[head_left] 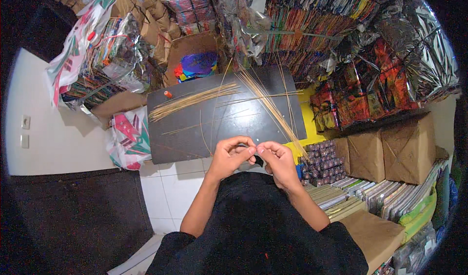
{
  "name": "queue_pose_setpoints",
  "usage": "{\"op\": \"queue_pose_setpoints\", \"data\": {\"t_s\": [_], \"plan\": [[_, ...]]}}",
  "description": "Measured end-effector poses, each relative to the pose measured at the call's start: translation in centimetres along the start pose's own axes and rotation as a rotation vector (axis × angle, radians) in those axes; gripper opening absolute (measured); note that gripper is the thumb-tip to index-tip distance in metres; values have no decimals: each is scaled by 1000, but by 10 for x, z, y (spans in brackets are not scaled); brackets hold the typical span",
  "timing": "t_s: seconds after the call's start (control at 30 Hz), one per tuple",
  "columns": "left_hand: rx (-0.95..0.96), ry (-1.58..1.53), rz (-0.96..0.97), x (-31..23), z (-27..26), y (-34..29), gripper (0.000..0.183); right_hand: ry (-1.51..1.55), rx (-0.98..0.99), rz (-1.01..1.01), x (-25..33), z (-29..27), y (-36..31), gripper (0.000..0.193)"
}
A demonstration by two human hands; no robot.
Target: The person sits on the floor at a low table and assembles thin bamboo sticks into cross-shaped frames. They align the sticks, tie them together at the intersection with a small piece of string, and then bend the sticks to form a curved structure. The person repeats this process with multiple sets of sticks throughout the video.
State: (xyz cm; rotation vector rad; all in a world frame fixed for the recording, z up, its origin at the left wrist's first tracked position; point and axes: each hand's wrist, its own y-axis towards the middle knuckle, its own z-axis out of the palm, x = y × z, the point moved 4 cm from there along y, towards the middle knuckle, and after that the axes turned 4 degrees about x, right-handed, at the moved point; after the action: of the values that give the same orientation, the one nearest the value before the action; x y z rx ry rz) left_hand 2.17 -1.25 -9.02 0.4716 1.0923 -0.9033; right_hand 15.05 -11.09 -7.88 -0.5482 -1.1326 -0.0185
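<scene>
Just over the near edge of the dark table, my left hand and my right hand meet. Thumb and fingers are pinched on both, with the tips nearly touching. Whatever sits between them is too small to make out. Thin bamboo sticks lie beyond: a bundle of sticks on the left and a second bundle slanting down toward my right hand. A few single sticks cross the tabletop, and one thin curved stick runs down close to my left hand. An orange spool of thread stands at the far left.
Stacks of colourful packed sheets rise behind the table. A cardboard box holds blue and purple pieces. To the right are small dark boxes, brown wrapped parcels and piled books. A white wall stands left.
</scene>
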Motion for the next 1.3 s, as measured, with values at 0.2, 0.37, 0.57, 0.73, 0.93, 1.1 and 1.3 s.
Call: {"op": "queue_pose_setpoints", "data": {"t_s": [0.2, 0.37, 0.57, 0.73, 0.93, 1.1, 1.3], "plan": [[3, 31, 1, 1, 6, 1, 15, 133, 45, 48, -2, -1, -1, 15], [4, 48, -13, 2, 10, 0, 15, 167, 36, 63, -11, -6, 0, 13], [16, 42, -22, 3, 12, -1, 16, 193, 54, 70, -12, -7, -1, 11], [36, 28, -25, 4, 13, -3, 19, 212, 110, 101, -13, -8, -1, 11], [82, 52, 7, 4, 14, -4, 21, 221, 139, 131, -12, -8, -3, 11], [85, 58, 39, 3, 15, -6, 17, 223, 162, 159, -14, -9, -4, 11], [77, 50, 7, 3, 16, -8, 14, 217, 163, 182, -10, -6, -8, 12]]}}
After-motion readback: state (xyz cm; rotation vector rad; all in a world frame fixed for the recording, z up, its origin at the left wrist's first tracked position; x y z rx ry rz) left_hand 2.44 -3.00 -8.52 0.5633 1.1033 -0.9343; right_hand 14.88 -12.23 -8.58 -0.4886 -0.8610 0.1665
